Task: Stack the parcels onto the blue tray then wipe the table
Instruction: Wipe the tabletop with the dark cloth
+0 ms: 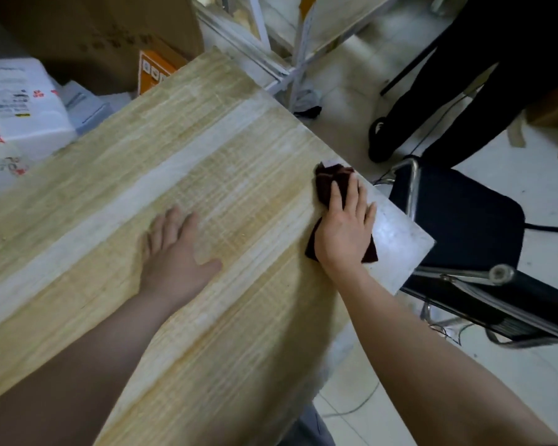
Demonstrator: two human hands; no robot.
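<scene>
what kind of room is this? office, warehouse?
Probably a stockroom or parcel-handling back room. Large cardboard boxes and a white foam box crowd the wooden table, a black office chair stands beside it, and the floor is tiled.

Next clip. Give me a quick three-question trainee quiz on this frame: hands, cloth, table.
1. True or false: the right hand presses a dark red cloth flat on the wooden table.
2. Where does the cloth lie? A) table centre B) near the table's right edge, by the black chair C) on the floor
3. Fill in: the left hand rests palm-down and holds ____.

Key: 1 true; 2 B; 3 nothing.
</scene>
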